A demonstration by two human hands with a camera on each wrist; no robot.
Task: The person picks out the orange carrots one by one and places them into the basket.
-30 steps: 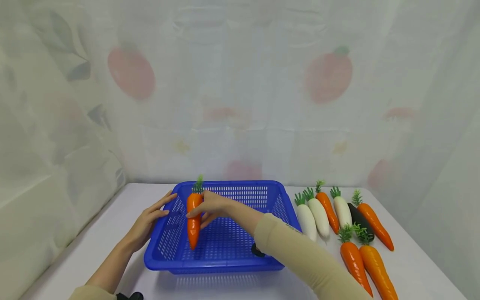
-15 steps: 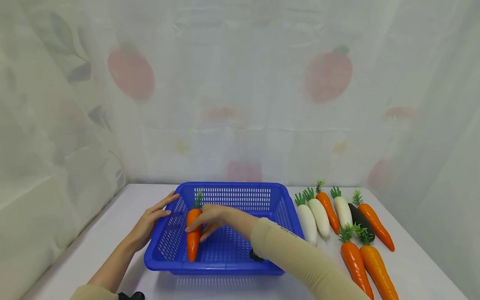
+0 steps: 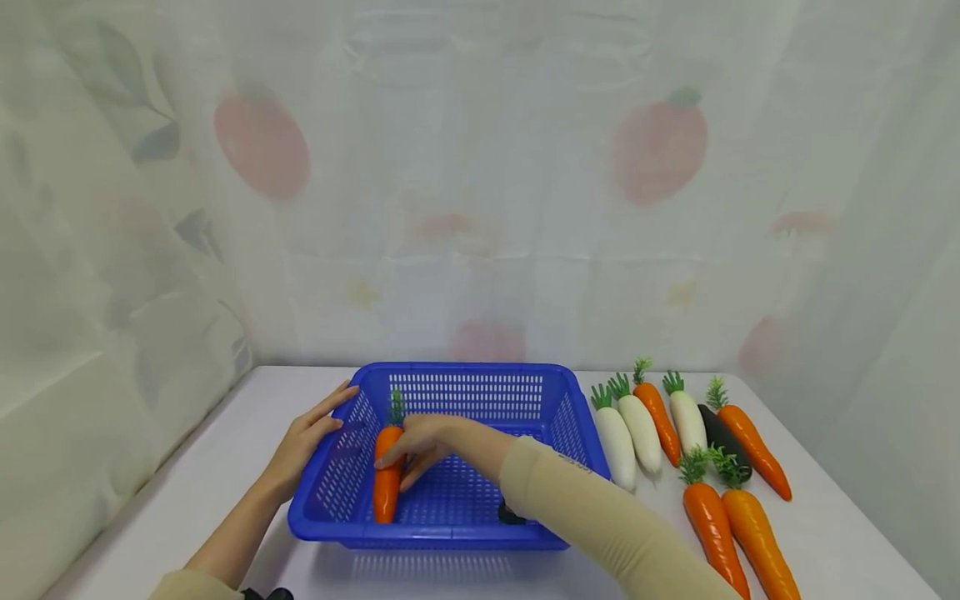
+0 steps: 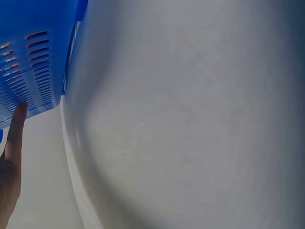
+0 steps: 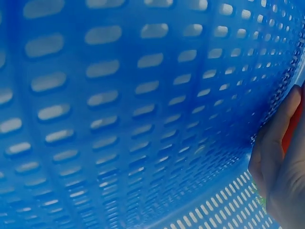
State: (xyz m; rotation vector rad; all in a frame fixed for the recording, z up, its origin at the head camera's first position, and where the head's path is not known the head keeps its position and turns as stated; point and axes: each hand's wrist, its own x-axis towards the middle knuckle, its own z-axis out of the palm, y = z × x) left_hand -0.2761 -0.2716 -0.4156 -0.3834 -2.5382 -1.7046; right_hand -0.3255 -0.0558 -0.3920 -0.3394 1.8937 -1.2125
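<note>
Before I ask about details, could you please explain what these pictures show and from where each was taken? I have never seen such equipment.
There is no machine here, only a person's bare right hand and left hand. The widest picture comes from a camera on the head; the other two come from cameras on the wrists. The right hand holds a carrot inside a blue basket; the left hand touches the basket's left side. On the white table, to the basket's right, lie three white radishes, four other carrots and one dark vegetable.

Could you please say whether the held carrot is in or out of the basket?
In: the right hand holds the carrot inside the walls of the blue basket.
</note>
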